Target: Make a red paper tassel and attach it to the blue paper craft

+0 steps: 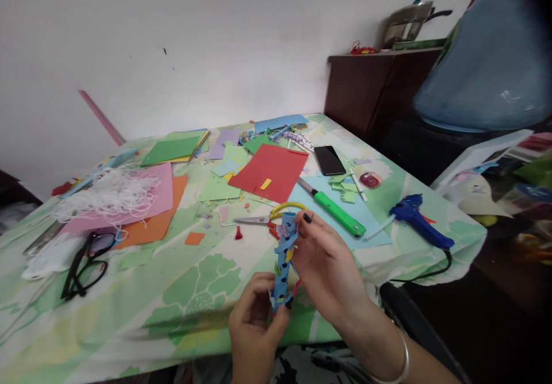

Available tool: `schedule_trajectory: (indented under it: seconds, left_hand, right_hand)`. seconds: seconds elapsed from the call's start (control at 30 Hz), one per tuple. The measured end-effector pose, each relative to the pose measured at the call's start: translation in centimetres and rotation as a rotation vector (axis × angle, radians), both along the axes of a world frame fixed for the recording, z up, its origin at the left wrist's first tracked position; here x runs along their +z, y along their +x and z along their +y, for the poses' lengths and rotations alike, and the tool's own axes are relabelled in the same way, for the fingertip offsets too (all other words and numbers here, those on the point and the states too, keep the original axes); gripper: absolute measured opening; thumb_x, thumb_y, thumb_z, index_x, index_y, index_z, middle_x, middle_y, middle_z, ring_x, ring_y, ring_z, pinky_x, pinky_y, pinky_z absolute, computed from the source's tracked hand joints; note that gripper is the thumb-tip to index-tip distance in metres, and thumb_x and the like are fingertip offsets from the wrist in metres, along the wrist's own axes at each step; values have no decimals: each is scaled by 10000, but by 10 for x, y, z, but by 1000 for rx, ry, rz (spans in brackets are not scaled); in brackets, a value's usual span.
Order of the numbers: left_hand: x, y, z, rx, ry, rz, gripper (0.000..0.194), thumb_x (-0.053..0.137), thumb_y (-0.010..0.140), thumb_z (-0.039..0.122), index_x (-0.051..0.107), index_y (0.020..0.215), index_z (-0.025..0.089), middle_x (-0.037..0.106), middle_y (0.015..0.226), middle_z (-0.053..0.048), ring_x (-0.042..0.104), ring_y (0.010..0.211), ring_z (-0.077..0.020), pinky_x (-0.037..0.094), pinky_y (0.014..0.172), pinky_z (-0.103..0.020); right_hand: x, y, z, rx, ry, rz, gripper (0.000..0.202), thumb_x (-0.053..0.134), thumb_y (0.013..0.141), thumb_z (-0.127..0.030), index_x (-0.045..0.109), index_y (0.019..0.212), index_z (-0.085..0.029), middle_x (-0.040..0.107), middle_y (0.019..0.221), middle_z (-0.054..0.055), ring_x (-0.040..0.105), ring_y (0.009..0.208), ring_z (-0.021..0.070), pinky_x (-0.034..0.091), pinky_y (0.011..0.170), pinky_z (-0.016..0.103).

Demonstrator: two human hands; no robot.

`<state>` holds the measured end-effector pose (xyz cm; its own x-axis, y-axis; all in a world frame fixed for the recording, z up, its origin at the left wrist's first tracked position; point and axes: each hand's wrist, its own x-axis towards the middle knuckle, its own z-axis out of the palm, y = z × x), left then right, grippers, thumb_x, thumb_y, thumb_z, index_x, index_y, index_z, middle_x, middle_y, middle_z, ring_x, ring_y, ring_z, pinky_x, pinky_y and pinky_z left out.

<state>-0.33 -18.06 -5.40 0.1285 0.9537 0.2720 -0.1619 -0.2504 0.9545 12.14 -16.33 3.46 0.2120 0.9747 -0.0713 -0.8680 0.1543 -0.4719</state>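
Near the table's front edge stands a blue paper tube [282, 263], roughly upright and decorated with dark dots and small coloured paper shapes. My left hand [259, 321] pinches its lower end between thumb and fingers. Against the upper right side of the tube, my right hand [330, 263] has its fingers curled in, partly hidden behind it. Just behind the tube lie scissors [259, 219] with red and yellow handles, partly covered by it. A small red tassel [238, 233] on white string rests to the left.
A green-handled knife [338, 212], blue glue gun [420, 220] and black phone [329, 160] lie to the right. Red paper [271, 171] and scraps fill the middle. White string [110, 191] and black glasses [86, 269] are at left. A large blue water bottle [487, 68] stands beyond the table.
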Motion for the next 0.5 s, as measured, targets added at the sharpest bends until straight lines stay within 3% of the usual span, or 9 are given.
schedule_trajectory:
  seconds: [0.13,0.27,0.5]
  left_hand:
    - [5,3,-3,-7,-141,-83,81,721,713,194,663,765,174,637,799,-43,619,731,-157,509,634,-216]
    - [10,6,-8,11,-317,-173,210,746,700,333,651,785,167,612,790,-35,531,578,-107,445,507,-202]
    - [12,6,-8,-2,-354,-172,233,753,684,351,651,780,164,607,772,-36,494,545,-98,407,475,-201]
  right_hand:
    - [-5,1,0,-51,13,-32,70,651,780,-204,642,723,-165,591,793,12,525,742,133,447,684,241]
    - [-14,5,4,-159,3,-179,87,670,774,-219,643,705,-174,578,745,0,530,708,133,450,672,260]
    - [-24,14,6,-347,-20,-334,109,741,712,-153,688,792,-204,634,842,-3,565,792,131,447,739,245]
